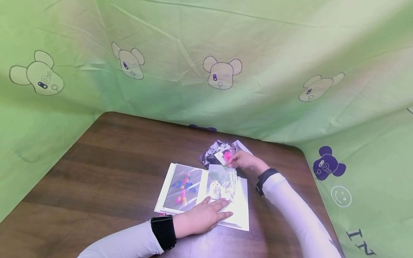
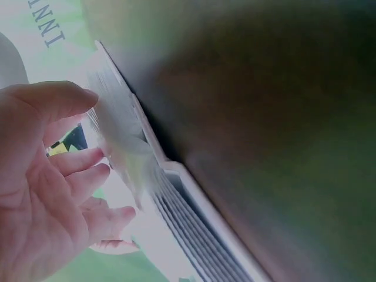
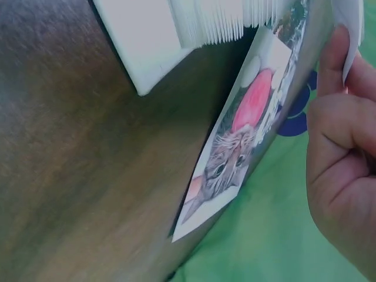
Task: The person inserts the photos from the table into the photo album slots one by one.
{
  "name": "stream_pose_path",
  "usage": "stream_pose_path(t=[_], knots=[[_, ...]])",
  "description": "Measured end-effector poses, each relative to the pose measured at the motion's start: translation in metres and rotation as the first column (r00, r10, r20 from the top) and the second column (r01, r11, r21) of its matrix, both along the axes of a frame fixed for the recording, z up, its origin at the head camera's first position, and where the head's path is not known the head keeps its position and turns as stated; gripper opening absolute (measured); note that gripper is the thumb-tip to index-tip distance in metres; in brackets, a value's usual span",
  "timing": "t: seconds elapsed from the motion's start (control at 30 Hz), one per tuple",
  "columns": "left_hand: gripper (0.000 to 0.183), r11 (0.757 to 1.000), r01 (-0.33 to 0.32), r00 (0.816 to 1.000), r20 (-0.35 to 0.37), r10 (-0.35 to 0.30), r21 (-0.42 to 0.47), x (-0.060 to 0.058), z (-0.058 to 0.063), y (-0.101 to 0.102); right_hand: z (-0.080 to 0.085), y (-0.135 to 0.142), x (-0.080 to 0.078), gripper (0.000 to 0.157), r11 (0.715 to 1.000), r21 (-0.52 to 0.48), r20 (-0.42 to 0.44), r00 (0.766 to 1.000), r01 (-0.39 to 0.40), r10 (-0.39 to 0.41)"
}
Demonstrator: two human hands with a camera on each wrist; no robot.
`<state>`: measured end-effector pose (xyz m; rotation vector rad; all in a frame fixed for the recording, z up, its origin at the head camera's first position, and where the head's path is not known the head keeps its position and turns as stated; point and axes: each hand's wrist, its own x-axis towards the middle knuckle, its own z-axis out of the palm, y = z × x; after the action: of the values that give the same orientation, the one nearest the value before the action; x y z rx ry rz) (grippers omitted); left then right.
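Observation:
A photo album (image 1: 162,190) lies open on the wooden table, its left page showing a picture of colourful shapes under a clear sleeve. Over the right page is a photo (image 1: 215,188) of pale, white animals, its top edge standing past the page. My left hand (image 1: 206,215) rests on the lower part of that page with fingers spread and fairly straight. At the top right corner of the photo, my right hand (image 1: 242,160) pinches its edge between thumb and finger; the right wrist view shows a thin white sheet (image 3: 351,29) in that pinch.
Behind the album, several loose photos (image 1: 209,154) overlap on the table; one is a cat picture (image 3: 226,155) with a pink shape. A green cloth (image 1: 174,46) with printed bear heads hangs around the wooden table (image 1: 106,154).

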<state>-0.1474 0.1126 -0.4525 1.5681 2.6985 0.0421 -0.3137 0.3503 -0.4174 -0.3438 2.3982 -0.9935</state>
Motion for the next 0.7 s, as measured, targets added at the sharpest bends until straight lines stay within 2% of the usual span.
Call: stream_pose_path(t=[0.13, 0.23, 0.37, 0.47, 0.57, 0.7], knots=[[0.054, 1.000, -0.023, 0.997, 0.068, 0.022, 0.002, 0.001, 0.001, -0.001, 0.002, -0.007, 0.001, 0.022, 0.997, 0.045, 0.016, 0.998, -0.059, 0.059], [0.056, 1.000, -0.026, 0.997, 0.076, 0.025, 0.003, 0.000, 0.000, -0.001, 0.001, -0.011, 0.003, 0.020, 0.996, 0.062, -0.063, 0.996, -0.067, 0.071], [0.058, 1.000, -0.027, 0.996, 0.082, 0.028, -0.013, -0.005, 0.001, -0.002, 0.003, -0.013, 0.004, 0.017, 0.993, 0.092, -0.180, 0.979, -0.075, 0.091], [0.059, 0.999, -0.024, 0.996, 0.089, 0.027, -0.030, -0.009, 0.003, -0.003, 0.005, -0.013, 0.003, 0.016, 0.990, 0.097, -0.215, 0.970, -0.098, 0.117], [0.061, 0.999, -0.021, 0.996, 0.091, 0.024, -0.035, -0.011, 0.004, -0.003, 0.004, -0.013, 0.004, 0.017, 0.989, 0.087, -0.177, 0.975, -0.120, 0.134], [0.062, 0.999, -0.007, 0.997, 0.081, 0.010, -0.039, -0.010, 0.002, -0.004, -0.003, -0.011, 0.008, 0.023, 0.992, 0.068, 0.011, 0.994, -0.108, 0.108]])
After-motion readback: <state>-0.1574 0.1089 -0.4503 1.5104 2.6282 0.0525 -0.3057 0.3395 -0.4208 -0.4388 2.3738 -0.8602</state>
